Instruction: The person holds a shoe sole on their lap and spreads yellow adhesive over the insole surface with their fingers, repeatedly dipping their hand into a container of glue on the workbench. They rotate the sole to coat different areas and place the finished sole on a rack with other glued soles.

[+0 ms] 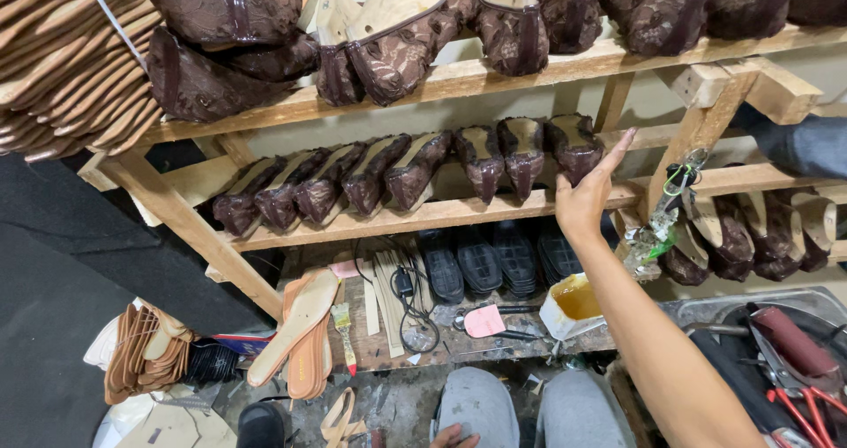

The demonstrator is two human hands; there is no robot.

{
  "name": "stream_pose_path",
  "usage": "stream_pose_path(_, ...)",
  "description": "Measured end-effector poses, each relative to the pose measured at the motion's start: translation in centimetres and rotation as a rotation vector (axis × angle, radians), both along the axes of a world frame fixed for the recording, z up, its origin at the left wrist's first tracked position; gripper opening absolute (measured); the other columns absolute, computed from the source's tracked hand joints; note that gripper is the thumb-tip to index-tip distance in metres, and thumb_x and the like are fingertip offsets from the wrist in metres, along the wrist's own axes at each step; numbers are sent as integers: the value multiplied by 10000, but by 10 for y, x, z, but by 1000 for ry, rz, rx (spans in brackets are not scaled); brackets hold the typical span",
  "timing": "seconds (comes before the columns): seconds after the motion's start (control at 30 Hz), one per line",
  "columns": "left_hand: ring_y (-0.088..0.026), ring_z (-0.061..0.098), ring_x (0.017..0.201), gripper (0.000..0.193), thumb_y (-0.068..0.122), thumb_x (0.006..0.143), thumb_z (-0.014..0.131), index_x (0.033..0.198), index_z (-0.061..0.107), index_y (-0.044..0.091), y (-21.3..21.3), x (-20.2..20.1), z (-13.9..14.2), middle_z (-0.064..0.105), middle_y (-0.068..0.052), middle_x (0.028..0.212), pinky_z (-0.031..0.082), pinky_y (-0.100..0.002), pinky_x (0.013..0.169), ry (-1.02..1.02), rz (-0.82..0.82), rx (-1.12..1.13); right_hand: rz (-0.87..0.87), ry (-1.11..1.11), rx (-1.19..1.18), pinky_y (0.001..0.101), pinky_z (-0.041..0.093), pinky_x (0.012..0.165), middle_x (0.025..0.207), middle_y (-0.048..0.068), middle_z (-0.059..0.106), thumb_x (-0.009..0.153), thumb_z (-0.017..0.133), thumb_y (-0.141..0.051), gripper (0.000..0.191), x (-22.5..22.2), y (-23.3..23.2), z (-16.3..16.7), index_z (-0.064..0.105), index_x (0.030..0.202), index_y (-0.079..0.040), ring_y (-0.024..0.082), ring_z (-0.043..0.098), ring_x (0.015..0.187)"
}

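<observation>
- Brown lace shoe upper on its pale last (575, 146), rightmost in a row of like pieces on the middle wooden shelf (459, 210), toe pointing down and forward, touched at its right side by the right hand.
- Right hand (585, 197) raised from the lower right, fingers stretched out and released, index tip up beside the shoe upper; grasping nothing.
- Left hand (454, 436) barely visible at the bottom edge between the grey-trousered knees (520, 408); fingertips only, so cannot tell whether clenched or loose.
- Row of brown lace uppers (353, 179) leaning side by side to the left of the touched one, along the same shelf.
- Upper wooden shelf (494, 73) loaded with larger brown lace uppers on wooden lasts (397, 42).
- Stack of tan striped insoles (66, 60) at the top left.
- Lower workbench (459, 342) under the shelves: black ribbed soles (481, 263) standing in a row, a white tub of amber glue (573, 302) just below the right forearm, a pink-handled tool (485, 320), a black coiled cable (410, 311), a small brush (342, 320).
- Two orange flat insoles (300, 333) leaning off the bench's left end.
- Red-handled pliers (798, 404) at the lower right, in a grey metal tray (706, 307).
</observation>
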State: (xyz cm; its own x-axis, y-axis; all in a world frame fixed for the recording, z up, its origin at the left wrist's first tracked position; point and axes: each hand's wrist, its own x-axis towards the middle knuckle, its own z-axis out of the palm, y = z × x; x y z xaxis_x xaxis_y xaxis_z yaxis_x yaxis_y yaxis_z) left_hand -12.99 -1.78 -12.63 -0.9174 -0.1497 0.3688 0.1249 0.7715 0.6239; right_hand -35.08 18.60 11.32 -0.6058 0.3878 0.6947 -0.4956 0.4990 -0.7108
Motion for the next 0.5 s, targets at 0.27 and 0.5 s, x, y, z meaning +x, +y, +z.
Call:
stream_pose_path(0.27, -222, 803, 1060, 358, 72, 875, 816, 1226, 755, 35, 1, 4, 5, 778, -117, 1212, 642, -386, 862, -3, -15, -1, 22, 11, 29, 441, 279, 1279, 1696, 365, 157, 835, 751, 132, 1229, 2, 5, -1, -152, 1644, -65, 489, 280, 1560)
stream_pose_path(0.5, -217, 809, 1056, 343, 74, 883, 825, 1218, 763, 35, 2, -1, 9, 782, -111, 1213, 649, -386, 855, -9, 13, -5, 70, 49, -15, 451, 292, 1273, 1645, 294, 362, 895, 757, -32, 1067, 59, 10, -24, 19, 1664, 4, 389, 392, 1545)
